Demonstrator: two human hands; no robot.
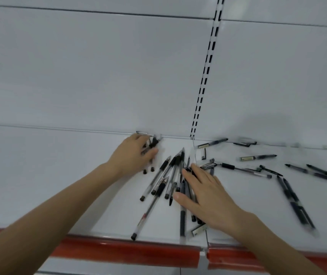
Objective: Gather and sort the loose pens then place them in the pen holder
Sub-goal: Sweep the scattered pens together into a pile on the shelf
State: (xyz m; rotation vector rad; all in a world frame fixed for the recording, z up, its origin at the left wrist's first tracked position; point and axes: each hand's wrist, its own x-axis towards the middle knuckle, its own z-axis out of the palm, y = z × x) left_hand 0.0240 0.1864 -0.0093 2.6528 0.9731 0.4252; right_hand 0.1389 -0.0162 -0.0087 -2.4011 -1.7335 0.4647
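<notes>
While the head view is smeared by motion, both hands can be read over a white shelf (59, 175) with a red strip (129, 249) along its near edge.

The left hand (134, 155) reaches to the far side of the shelf, close to the back panel (99, 66). Its fingers and thumb are curled round a small bundle of pens (153, 142), perhaps two or three, though blur hides the count. Dark caps stick out past the fingers on the far side, and two dark ends show below the palm.

The right hand (206, 195) lies flat and palm down, fingers straight and slightly spread, thumb pointing left. It presses on the right side of a heap of pens (168, 175) in the middle of the shelf and grips none of them. The heap fans out between the two hands, tips pointing far and ends pointing near. One long clear pen (148, 211) slants down to the left until its dark end nearly touches the red strip.

To the right, the scattered pens (258, 157) lie apart at many angles as far as the frame edge, with a blurred dark pair (295, 203) lying side by side nearest the viewer. A slotted upright (206, 72) rises from the far edge of the shelf, just beyond the heap.
</notes>
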